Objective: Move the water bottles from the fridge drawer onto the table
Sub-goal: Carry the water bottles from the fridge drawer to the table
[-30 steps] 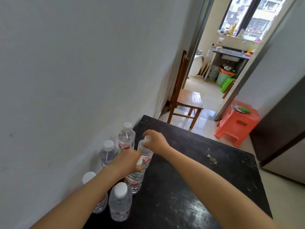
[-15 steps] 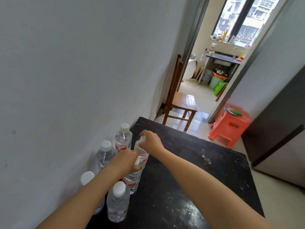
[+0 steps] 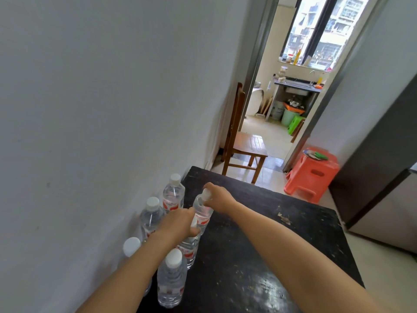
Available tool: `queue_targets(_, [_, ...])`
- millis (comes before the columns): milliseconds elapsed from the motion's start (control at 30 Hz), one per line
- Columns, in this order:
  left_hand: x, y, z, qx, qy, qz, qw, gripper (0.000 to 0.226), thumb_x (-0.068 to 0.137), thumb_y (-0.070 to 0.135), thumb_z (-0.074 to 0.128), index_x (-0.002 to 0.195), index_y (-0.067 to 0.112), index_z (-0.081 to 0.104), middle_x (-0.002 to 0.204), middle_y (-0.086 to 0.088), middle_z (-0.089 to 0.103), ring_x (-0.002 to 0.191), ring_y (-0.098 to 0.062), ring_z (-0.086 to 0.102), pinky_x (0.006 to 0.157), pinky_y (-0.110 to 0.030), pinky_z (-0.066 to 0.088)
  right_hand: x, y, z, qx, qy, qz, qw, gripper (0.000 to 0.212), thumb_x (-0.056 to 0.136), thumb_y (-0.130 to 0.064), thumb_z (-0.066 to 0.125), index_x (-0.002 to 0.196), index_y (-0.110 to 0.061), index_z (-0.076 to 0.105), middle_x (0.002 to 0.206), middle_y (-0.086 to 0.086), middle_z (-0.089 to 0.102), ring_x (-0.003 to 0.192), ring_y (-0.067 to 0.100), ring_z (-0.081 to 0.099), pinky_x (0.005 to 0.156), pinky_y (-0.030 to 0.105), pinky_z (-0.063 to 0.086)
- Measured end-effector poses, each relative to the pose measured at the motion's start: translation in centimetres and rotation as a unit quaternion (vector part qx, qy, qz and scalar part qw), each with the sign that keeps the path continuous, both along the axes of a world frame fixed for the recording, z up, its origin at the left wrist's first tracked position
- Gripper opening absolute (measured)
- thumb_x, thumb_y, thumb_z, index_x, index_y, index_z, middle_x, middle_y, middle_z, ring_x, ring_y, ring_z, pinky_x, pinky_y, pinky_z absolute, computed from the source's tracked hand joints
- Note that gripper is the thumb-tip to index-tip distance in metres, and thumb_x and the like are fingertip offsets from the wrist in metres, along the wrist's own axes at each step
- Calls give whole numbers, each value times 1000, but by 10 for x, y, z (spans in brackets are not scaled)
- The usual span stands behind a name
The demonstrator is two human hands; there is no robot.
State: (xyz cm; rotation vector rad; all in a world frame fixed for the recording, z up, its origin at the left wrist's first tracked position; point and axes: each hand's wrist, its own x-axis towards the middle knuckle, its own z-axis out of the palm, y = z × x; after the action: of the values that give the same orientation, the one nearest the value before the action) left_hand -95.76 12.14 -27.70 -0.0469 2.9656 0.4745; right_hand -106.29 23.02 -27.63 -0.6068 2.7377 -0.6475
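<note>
Head view, looking down at a black table [image 3: 259, 245] set against a grey wall. At left, four clear water bottles [image 3: 151, 218] with white caps and red labels stand upright beside the wall. Our left hand [image 3: 180, 224] curls over the top of a fifth bottle [image 3: 188, 249], hiding its cap. Just right of it, our right hand [image 3: 220, 198] pinches the neck of a sixth bottle [image 3: 202, 213], which leans slightly. We judge both are being set down. Next, release each once it stands steady.
</note>
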Motion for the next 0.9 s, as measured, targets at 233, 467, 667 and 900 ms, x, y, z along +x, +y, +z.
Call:
queue_targets(233, [-4,-1,-9,1,0,14,1000,38,89,38,54,121,21,46,116,-4,61,103,-20,61,81,-26,44,-5,-19,6,52,10,24,998,44,91,-10,47,134,-16,40,132,14,49,120,31,49,101,39,41])
queue_targets(467, [-6,-2,-13,5,10,5,1000,34,89,34,54,119,18,47,115,-4,61,103,-20,61,78,-23,41,0,-6,5,26,25,0,999,71,90,-21,58,146,-30,15,148,9,35,131,31,40,104,40,39])
queue_targets(667, [0,4,-6,-54,1,-7,999,37,89,37,54,119,17,48,110,-8,63,96,-22,62,74,-27,46,18,64,9,9,41,-62,997,65,91,-26,55,146,-25,20,149,7,33,131,29,41,105,40,40])
queue_targets(900, [-2,44,37,-160,110,-37,980,55,89,55,44,130,19,41,131,-8,48,116,-25,50,86,-32,47,54,166,36,5,100,-133,986,54,91,-25,56,140,-23,34,144,2,42,128,23,46,103,34,40])
